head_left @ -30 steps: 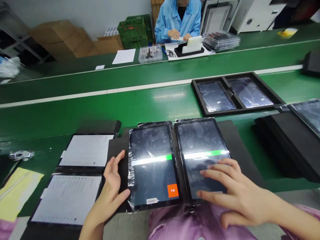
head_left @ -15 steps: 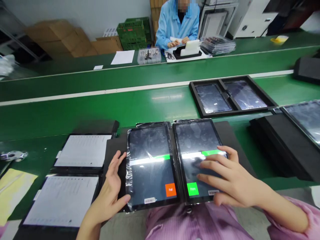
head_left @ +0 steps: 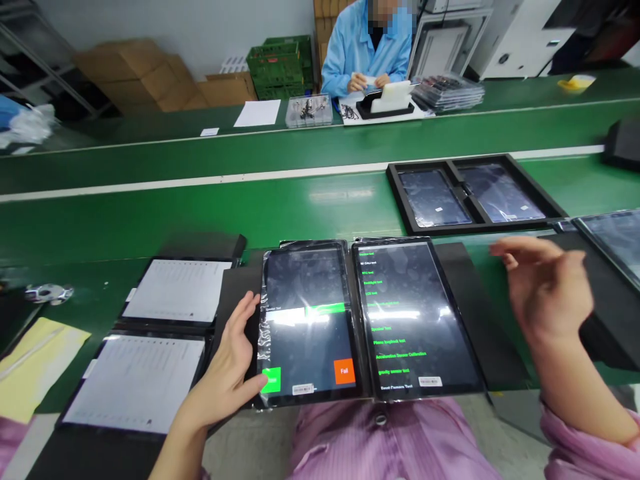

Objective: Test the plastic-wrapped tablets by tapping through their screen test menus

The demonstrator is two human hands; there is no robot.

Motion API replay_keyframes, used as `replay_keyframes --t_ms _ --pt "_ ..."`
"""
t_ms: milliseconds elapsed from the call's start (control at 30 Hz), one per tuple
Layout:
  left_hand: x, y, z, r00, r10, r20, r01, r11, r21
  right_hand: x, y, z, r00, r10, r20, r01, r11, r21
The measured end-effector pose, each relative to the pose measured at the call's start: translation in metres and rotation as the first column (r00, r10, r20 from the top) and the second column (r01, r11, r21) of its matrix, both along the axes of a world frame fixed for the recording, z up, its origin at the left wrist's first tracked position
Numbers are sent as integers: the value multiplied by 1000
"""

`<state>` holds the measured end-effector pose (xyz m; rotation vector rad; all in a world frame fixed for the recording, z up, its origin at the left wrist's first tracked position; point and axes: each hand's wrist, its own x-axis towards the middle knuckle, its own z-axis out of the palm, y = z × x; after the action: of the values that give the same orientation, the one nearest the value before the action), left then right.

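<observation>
Two tablets lie side by side on black foam in front of me. The left tablet (head_left: 307,340) shows a green box and an orange "Fail" box. On the right tablet (head_left: 415,320) is a list of mostly green test lines. My left hand (head_left: 227,367) rests along the left tablet's left edge, fingers apart, thumb at its lower corner by the green box. Raised to the right of the right tablet, my right hand (head_left: 550,287) touches neither tablet; its fingers are bent and partly blurred, and whether they hold anything is unclear.
Two tablets with white screens (head_left: 135,380) lie at the left, near a yellow cloth (head_left: 40,367). A black tray (head_left: 483,223) with two tablets sits beyond on the green bench. More black foam and a tablet (head_left: 617,243) are at the right. A person in blue (head_left: 340,60) works opposite.
My right hand has lifted off the right tablet and moved right. That tablet's screen changed from a green box to a list. A green box now shows at the left tablet's lower left.
</observation>
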<state>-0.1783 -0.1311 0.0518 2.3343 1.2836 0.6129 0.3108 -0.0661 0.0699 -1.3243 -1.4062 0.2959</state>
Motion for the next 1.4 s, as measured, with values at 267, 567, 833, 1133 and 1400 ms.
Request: replay_keyframes --t_ms 267,567,833,1133,1400 --pt "-20 14 19 998 -49 -36 38 966 -254 -10 35 -33 954 -63 292 138 960 -245" --pt "99 123 69 951 -79 -300 41 991 -129 -8 31 -49 969 -3 248 75 957 -281" --pt "134 139 62 935 -144 -324 134 990 -51 -11 36 -53 992 6 126 37 940 -340" --pt "120 145 64 910 -245 -335 204 967 -153 -15 35 -55 998 -13 57 32 932 -361" --pt "116 148 57 882 -253 -397 240 967 -83 -15 39 -53 1000 7 3 -5 911 -411"
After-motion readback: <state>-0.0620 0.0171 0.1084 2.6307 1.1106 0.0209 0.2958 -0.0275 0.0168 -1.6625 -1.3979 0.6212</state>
